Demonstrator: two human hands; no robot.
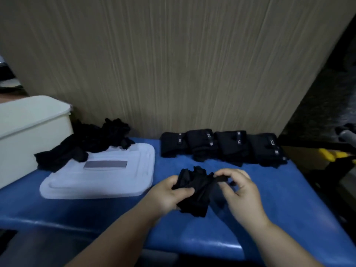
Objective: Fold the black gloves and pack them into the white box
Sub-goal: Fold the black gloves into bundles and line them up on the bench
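Nearest the camera, two bare forearms reach in over the front edge of a blue padded table (269, 218). The left hand (169, 193) grips a crumpled black glove (194, 195) from its left side. Its thumb lies across the top of the fabric and the other fingers curl in beneath. The right hand (240, 191) meets the same glove from the right. Its thumb and forefinger pinch a narrow strip of fabric at the glove's upper edge, and the remaining fingers are loosely curled below. The glove is bunched between the two hands, just above the table or perhaps brushing it; the blur makes that hard to settle.

Further back on the left, a white lid (100, 180) lies flat on the table, with a grey rectangular label (105, 164) on its top. A heap of loose gloves (86, 145), black and unfolded, spills over the lid's far left corner and onto the table beside it. Left of the heap stands the white box (28, 132), its inside hidden from this angle.

On the right, along the table's far edge, four bundles of folded gloves (221, 146) sit in a row, each touching its neighbour, with small pale tags showing on top. Behind everything a wood-grain panel (173, 64) stands upright. Beyond the table's right end, part of a yellow object (331, 154) shows.
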